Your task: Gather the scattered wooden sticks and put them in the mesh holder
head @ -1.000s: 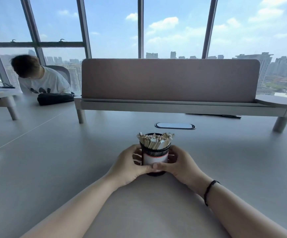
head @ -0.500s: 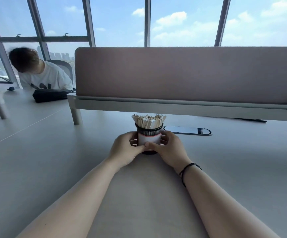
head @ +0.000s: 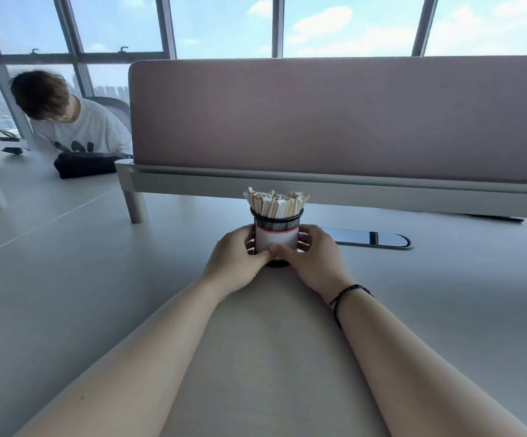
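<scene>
Wooden sticks (head: 275, 204) fill the upright mesh holder (head: 276, 232) on the table (head: 98, 294); your left hand (head: 235, 260) and right hand (head: 311, 257) clasp its sides, thumbs touching.

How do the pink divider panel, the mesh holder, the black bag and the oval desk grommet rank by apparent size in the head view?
1. Pink divider panel
2. Black bag, farther off, so its true size is unsure
3. Oval desk grommet and mesh holder look about alike; no ranking.

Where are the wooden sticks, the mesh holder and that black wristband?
wooden sticks (head: 275, 203), head view, on the bundle's tops.
mesh holder (head: 276, 223), head view, on its black mesh rim.
black wristband (head: 347, 292), head view, on the cord.
</scene>
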A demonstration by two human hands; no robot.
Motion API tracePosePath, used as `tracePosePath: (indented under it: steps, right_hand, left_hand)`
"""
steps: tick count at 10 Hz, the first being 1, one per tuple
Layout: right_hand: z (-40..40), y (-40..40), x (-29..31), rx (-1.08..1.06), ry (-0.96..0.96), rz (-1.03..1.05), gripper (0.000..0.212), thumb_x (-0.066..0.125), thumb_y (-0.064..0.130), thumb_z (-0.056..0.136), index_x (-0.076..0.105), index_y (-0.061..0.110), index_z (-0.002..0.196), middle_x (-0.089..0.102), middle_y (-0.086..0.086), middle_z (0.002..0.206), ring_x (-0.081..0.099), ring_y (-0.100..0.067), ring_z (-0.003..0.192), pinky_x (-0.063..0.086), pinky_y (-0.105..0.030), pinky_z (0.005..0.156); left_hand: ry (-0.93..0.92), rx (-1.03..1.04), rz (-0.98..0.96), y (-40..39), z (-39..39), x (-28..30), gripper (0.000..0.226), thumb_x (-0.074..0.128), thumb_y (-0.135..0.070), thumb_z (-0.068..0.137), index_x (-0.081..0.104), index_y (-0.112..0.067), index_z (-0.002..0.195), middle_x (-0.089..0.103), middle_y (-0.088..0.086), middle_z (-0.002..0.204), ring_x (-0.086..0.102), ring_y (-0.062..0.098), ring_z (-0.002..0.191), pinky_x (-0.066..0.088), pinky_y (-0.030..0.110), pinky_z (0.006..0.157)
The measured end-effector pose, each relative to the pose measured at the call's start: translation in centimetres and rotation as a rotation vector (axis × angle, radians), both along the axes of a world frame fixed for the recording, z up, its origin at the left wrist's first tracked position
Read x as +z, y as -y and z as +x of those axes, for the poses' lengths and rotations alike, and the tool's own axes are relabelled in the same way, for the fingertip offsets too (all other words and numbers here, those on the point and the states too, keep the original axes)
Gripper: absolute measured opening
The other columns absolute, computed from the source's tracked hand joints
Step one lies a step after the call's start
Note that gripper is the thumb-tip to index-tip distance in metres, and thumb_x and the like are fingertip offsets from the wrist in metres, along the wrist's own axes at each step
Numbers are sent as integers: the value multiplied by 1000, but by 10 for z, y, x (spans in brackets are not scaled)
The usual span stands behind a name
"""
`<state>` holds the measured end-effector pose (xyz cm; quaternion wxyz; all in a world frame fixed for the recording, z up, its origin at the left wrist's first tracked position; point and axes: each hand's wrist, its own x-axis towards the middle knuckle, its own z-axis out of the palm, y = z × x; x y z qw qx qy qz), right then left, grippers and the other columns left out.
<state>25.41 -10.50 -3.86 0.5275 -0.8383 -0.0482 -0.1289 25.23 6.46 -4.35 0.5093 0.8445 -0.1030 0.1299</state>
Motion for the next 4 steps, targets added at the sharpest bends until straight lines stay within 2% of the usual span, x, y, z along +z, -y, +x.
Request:
tracePosePath:
  steps: [1,2,3,4]
  right_hand:
    - [-1,-1,-1,5,15,-39,60,83,45,71,62,22,123,70,10,118,65,-8,109,53,-29,89]
    - [-10,1,2,6,-4,-87,72,81,45,74,53,20,136,61,2,137,60,-14,121,50,-36,98]
    - [-20,7,-1,-12,-35,-127,87,80,40,78,38,13,150,53,-3,146,54,-18,130,45,-36,106]
    - [-42,13,0,-11,-47,-229,68,76,35,81,51,18,142,60,0,140,56,-15,127,44,-32,104]
  left_hand:
    - [8,21,12,-1,-1,0,48,76,-48,72,69,-27,115,74,-14,113,70,1,100,57,37,92]
    - [-10,68,34,1,-5,2,59,74,-57,65,68,-29,117,72,-12,118,68,3,103,56,36,93]
    - [-40,190,125,1,-9,1,71,76,-53,74,58,-20,134,63,-1,135,64,13,115,52,36,97]
    - [-59,348,92,-2,-23,1,66,74,-40,85,52,-10,140,65,7,128,62,20,113,45,27,92]
